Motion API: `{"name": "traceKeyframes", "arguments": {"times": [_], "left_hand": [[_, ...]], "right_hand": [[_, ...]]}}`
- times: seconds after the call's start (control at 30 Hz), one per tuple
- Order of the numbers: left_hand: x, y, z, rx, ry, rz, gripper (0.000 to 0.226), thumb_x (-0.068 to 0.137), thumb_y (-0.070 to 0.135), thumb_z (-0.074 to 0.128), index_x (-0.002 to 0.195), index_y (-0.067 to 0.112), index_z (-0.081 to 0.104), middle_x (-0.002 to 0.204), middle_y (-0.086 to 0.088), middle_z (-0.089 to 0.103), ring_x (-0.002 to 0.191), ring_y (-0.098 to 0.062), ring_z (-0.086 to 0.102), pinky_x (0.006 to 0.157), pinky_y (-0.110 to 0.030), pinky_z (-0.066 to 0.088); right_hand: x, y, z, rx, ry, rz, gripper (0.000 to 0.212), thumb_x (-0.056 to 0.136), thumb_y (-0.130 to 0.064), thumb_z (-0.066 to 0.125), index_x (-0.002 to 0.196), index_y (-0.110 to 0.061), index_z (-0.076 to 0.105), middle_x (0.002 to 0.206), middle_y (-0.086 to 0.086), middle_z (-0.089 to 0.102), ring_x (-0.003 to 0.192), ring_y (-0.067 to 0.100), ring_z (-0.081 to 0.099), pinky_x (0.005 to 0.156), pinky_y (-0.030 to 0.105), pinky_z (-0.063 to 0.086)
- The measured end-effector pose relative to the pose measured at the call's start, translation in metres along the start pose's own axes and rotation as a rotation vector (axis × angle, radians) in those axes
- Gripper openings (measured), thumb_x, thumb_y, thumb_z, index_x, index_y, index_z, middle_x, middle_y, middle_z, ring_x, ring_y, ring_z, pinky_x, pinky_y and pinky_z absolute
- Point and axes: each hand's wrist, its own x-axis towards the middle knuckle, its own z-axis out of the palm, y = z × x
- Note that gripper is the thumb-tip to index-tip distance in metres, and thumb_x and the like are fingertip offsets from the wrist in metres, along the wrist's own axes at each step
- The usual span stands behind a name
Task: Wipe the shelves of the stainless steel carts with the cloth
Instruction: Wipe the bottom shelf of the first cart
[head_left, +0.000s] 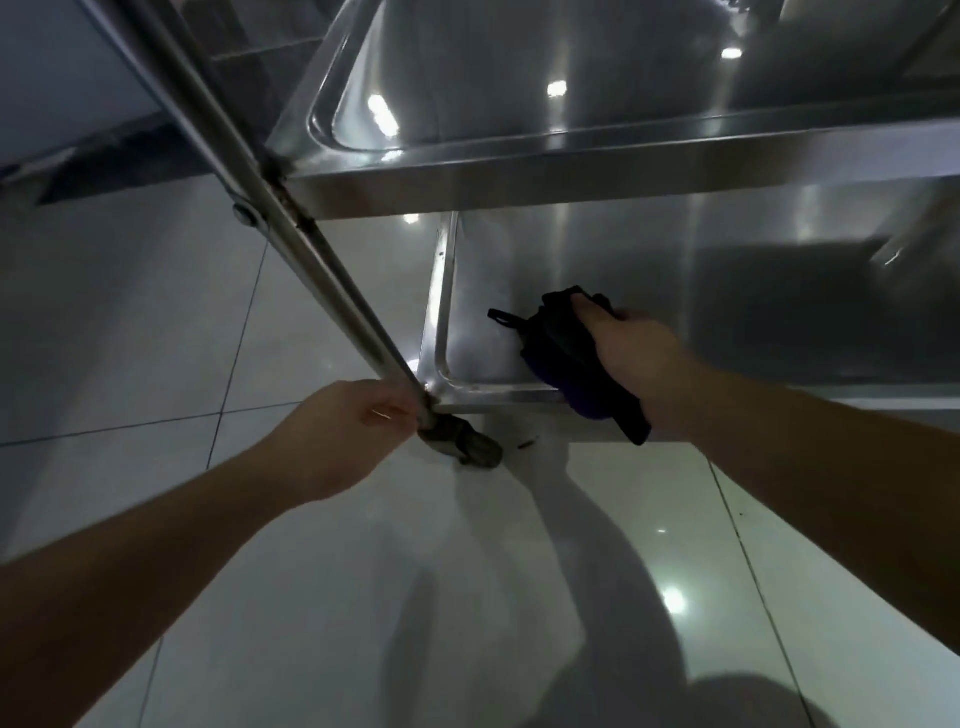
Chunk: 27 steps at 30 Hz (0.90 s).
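Fingers (587, 306) of the right hand (636, 348) curl over the dark cloth (558, 353), pressing it onto the bottom shelf (519, 291) just inside the cart leg (322, 260). The left hand (343, 431) steadies that leg at its foot, grip hidden. Wiping is underway; next, I judge, a sweep away from the leg, arm reaching low

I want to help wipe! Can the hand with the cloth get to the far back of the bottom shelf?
Probably yes. The right hand holds the cloth near the bottom shelf's front corner, nothing lies behind it, and the gap under the upper shelf looks tall enough.
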Motion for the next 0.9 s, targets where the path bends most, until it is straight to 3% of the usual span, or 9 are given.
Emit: {"name": "traceKeyframes", "arguments": {"times": [0.07,0.17,0.23,0.33,0.47,0.57,0.63,0.77,0.9], "left_hand": [[0.007,-0.008,-0.003,0.005,0.036,-0.082,0.008,0.095,0.046,0.069,0.101,0.043,0.074,0.104,0.017,0.073,0.087,-0.002,0.065,0.069,-0.018,0.047],[0.016,-0.016,-0.007,-0.103,0.151,-0.145,0.041,0.088,0.059,0.071,0.119,0.034,0.062,0.112,0.02,0.066,0.093,0.005,0.061,0.065,-0.019,0.045],[0.02,-0.016,-0.011,-0.21,0.255,-0.085,0.048,0.087,0.056,0.074,0.126,0.032,0.058,0.115,0.021,0.067,0.1,0.003,0.065,0.069,-0.015,0.046],[0.024,-0.013,-0.012,-0.358,0.38,0.035,0.031,0.093,0.043,0.073,0.121,0.043,0.06,0.114,0.027,0.07,0.107,0.01,0.065,0.084,-0.01,0.048],[0.028,-0.013,-0.008,-0.506,0.362,0.081,0.025,0.101,0.033,0.065,0.116,0.051,0.056,0.12,0.027,0.07,0.114,0.006,0.065,0.103,-0.026,0.052],[0.031,-0.015,-0.009,-0.519,0.359,0.092,0.023,0.103,0.031,0.063,0.12,0.045,0.057,0.12,0.026,0.071,0.114,0.004,0.066,0.106,-0.037,0.053],[0.031,-0.014,-0.01,-0.48,0.368,0.092,0.024,0.103,0.032,0.061,0.125,0.041,0.057,0.118,0.027,0.071,0.113,0.006,0.065,0.104,-0.036,0.055],[0.031,-0.013,-0.011,-0.431,0.378,0.088,0.026,0.104,0.032,0.06,0.13,0.033,0.057,0.118,0.023,0.072,0.113,0.002,0.066,0.102,-0.036,0.056],[0.033,-0.012,-0.011,-0.36,0.388,0.088,0.031,0.104,0.034,0.06,0.134,0.029,0.059,0.115,0.023,0.072,0.107,0.011,0.064,0.087,-0.011,0.053]], "right_hand": [[0.007,-0.003,0.011,-0.004,0.013,-0.014,0.04,0.095,-0.051,0.065,0.099,-0.011,0.068,0.066,0.008,0.074,0.051,0.027,0.067,0.045,0.031,0.051],[0.025,-0.009,0.029,-0.114,0.037,-0.06,0.054,0.095,-0.061,0.057,0.108,-0.011,0.069,0.091,0.017,0.076,0.074,0.035,0.072,0.065,0.043,0.058],[0.034,-0.008,0.044,-0.326,0.089,-0.219,0.06,0.094,-0.067,0.047,0.108,-0.013,0.069,0.098,0.015,0.074,0.087,0.035,0.071,0.081,0.047,0.057],[0.035,0.003,0.065,-0.644,0.152,-0.543,0.057,0.092,-0.071,0.035,0.108,-0.024,0.063,0.097,0.001,0.07,0.09,0.023,0.066,0.083,0.038,0.052],[0.033,0.047,0.088,-1.154,-0.083,-0.731,0.048,0.099,-0.061,0.034,0.137,-0.037,0.051,0.122,-0.002,0.069,0.111,0.028,0.062,0.093,0.043,0.049],[0.03,0.086,0.101,-1.453,-0.236,-0.771,0.056,0.105,-0.053,0.022,0.158,-0.037,0.027,0.164,-0.012,0.032,0.152,0.023,0.027,0.122,0.051,0.023],[0.036,0.089,0.105,-1.436,-0.272,-0.739,0.059,0.104,-0.052,0.011,0.161,-0.037,0.016,0.168,-0.016,0.016,0.157,0.018,0.009,0.126,0.053,0.01],[0.062,0.074,0.112,-1.388,-0.333,-0.681,0.062,0.1,-0.057,0.005,0.16,-0.043,0.008,0.168,-0.022,0.006,0.157,0.014,0.001,0.126,0.052,0.001],[0.101,0.056,0.125,-1.35,-0.35,-0.637,0.06,0.1,-0.059,0.009,0.159,-0.047,0.007,0.168,-0.022,0.002,0.157,0.014,-0.003,0.123,0.051,-0.006]]}}
